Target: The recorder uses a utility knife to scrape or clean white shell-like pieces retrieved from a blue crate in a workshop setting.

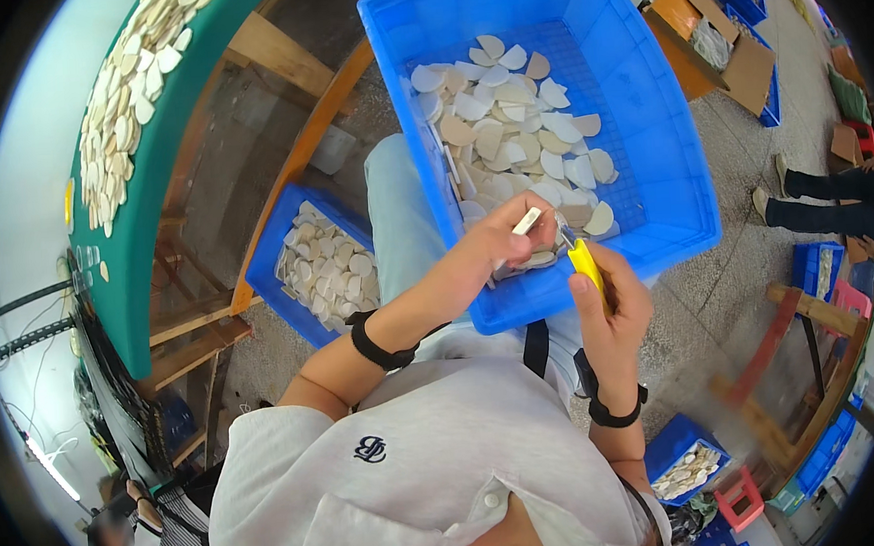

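Note:
A blue plastic crate (694, 175) sits across my lap, its floor partly covered with flat half-round pieces (508, 121) in white and beige. Over its near side, my left hand (504, 240) pinches a thin white piece (526, 221), seen nearly edge-on. My right hand (611, 298) is closed round a yellow-handled tool (584, 261) whose narrow metal tip points toward the left fingers. That tip is small and partly lost against the left hand, so I cannot tell whether it touches the piece.
A smaller blue crate (264, 277) of similar pieces stands on the floor to the left. Beyond it, a green-topped table (126, 279) bears a heap of them. At right are a cardboard box (748, 69), another person's legs (828, 188), a wooden frame (761, 429) and a red stool (738, 499).

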